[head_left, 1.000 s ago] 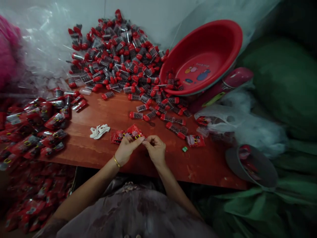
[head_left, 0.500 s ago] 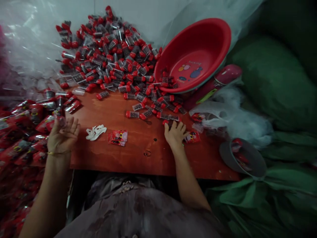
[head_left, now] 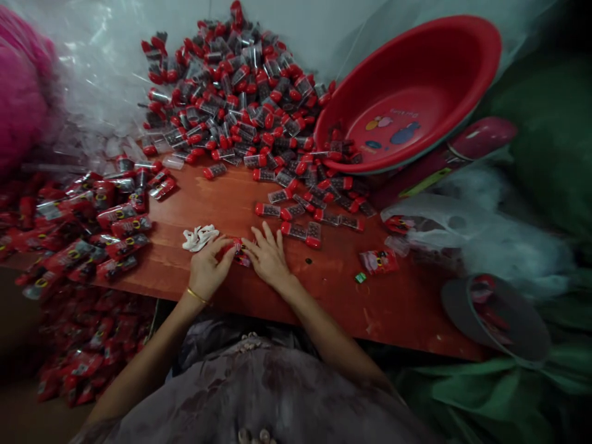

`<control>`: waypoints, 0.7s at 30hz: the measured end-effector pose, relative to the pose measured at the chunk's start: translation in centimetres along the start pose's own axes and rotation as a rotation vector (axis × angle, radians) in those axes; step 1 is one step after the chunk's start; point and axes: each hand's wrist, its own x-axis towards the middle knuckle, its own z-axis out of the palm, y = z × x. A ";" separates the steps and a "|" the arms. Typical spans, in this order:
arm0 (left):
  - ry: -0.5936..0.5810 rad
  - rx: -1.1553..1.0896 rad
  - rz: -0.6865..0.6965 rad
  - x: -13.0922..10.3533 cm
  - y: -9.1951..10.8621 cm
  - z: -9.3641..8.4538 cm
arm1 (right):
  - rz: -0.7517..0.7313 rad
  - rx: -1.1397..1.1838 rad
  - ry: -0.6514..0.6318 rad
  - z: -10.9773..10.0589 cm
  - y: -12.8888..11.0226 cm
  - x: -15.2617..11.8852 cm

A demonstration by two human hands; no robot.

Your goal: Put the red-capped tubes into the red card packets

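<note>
My left hand [head_left: 210, 268], with a gold bangle at the wrist, curls its thumb and forefinger onto a small red printed packet [head_left: 241, 253] on the table. At the packet's right side rests my right hand [head_left: 271, 262], its fingers spread and fingertips touching the packet's edge. Both hands partly hide the packet. White, limp strips [head_left: 200, 237] lie just beyond my left hand. Near my right fingertips are two small clear tubes with red caps and dark contents, one lying level [head_left: 294, 230], the other [head_left: 314, 234] pointing toward me.
A large heap of red-capped tubes [head_left: 240, 105] fills the table's back. A red basin [head_left: 398, 86] leans at the right, beside a grey container [head_left: 494, 317] and clear bags. Filled red packets [head_left: 92, 228] pile up left. Another printed packet [head_left: 379, 261] lies right.
My left hand has left the filled packets and come right to the printed packet. My right hand has drawn left from the tubes to the same packet. The view has shifted too.
</note>
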 end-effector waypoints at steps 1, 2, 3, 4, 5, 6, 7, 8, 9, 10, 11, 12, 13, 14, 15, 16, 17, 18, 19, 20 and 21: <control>-0.027 0.059 0.038 -0.3 -0.2 0.1 | -0.005 0.014 0.002 0.3 -0.1 -0.1; -0.034 0.106 0.064 -0.5 -0.3 0.1 | -0.001 0.026 0.013 0.4 -0.2 -0.2; -0.029 0.144 0.084 -0.7 -0.4 0.1 | 0.008 0.039 0.032 0.5 -0.2 -0.2; -0.014 0.172 0.097 -0.8 -0.4 0.1 | 0.017 0.053 0.052 0.6 -0.2 -0.3; 0.005 0.192 0.103 -0.9 -0.3 0.0 | 0.028 0.069 0.075 0.6 -0.2 -0.4; 0.027 0.203 0.102 -0.9 -0.2 -0.1 | 0.042 0.088 0.103 0.5 -0.1 -0.5; 0.052 0.203 0.095 -1.0 0.0 -0.2 | 0.063 0.108 0.137 0.4 -0.1 -0.5; 0.076 0.194 0.081 -0.9 0.3 -0.2 | 0.088 0.131 0.180 0.3 -0.1 -0.6; 0.094 0.177 0.055 -0.9 0.5 -0.2 | 0.114 0.158 0.228 0.1 -0.1 -0.7; 0.102 0.152 0.020 -0.8 0.8 -0.1 | 0.135 0.188 0.277 -0.1 -0.1 -0.7; 0.096 0.120 -0.020 -0.6 1.0 0.1 | 0.148 0.224 0.322 -0.3 -0.2 -0.8; 0.080 0.081 -0.063 -0.4 1.2 0.3 | 0.152 0.262 0.357 -0.4 -0.3 -0.8; 0.041 0.033 -0.101 -0.1 1.3 0.6 | 0.153 0.300 0.386 -0.6 -0.4 -0.8; -0.009 -0.031 -0.134 0.2 1.5 0.9 | 0.152 0.338 0.407 -0.8 -0.5 -0.9; -0.058 -0.114 -0.157 0.5 1.6 1.3 | 0.153 0.376 0.421 -1.0 -0.7 -0.9; -0.095 -0.209 -0.175 0.8 1.8 1.6 | 0.156 0.418 0.427 -1.2 -0.8 -0.9; -0.114 -0.306 -0.187 1.0 1.9 1.8 | 0.169 0.466 0.428 -1.4 -0.9 -0.9; -0.115 -0.395 -0.195 1.3 2.1 2.0 | 0.193 0.526 0.427 -1.6 -0.9 -1.0; -0.105 -0.468 -0.197 1.5 2.3 2.1 | 0.227 0.600 0.421 -1.8 -0.8 -1.0; -0.095 -0.517 -0.194 1.7 2.4 2.0 | 0.263 0.686 0.403 -2.1 -0.7 -1.0; -0.107 -0.541 -0.181 1.8 2.6 1.9 | 0.297 0.777 0.372 -2.4 -0.5 -0.9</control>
